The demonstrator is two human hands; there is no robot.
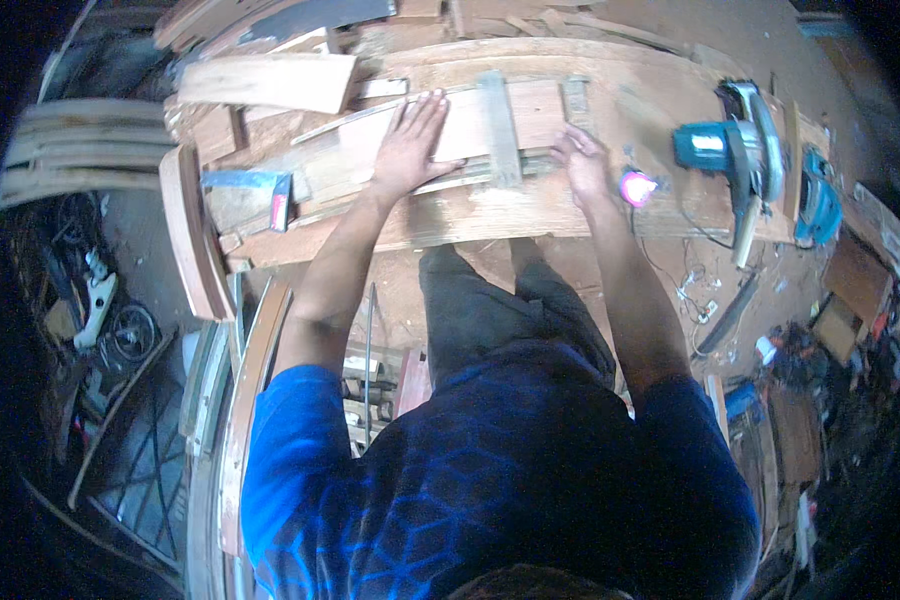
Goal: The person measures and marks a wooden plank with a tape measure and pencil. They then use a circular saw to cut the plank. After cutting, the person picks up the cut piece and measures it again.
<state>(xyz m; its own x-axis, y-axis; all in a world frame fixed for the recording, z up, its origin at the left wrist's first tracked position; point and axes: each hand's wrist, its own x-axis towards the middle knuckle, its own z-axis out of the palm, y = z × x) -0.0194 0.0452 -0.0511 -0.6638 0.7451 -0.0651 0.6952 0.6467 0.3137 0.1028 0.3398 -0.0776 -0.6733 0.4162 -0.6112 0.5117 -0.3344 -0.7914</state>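
My left hand [410, 150] lies flat, fingers spread, on a pale wooden board [537, 112] on the workbench. A narrow grey wood strip [499, 130] crosses that board to the right of the hand. At the board's right end my right hand [583, 165] is raised slightly with curled fingers. The blurred fingertips pinch together, and what they hold, if anything, cannot be made out. Just beyond them lies a short grey wood piece [575, 95]. Left of my left forearm rests a try square [245, 180] with a red-marked stock.
Right of my right hand glows a pink-white lamp [635, 187]. A teal circular saw [705, 147] with its cord and another teal power tool [820, 198] sit on the bench's right end. Curved planks [192, 230] lean at the left; a motorbike [100, 290] stands beyond.
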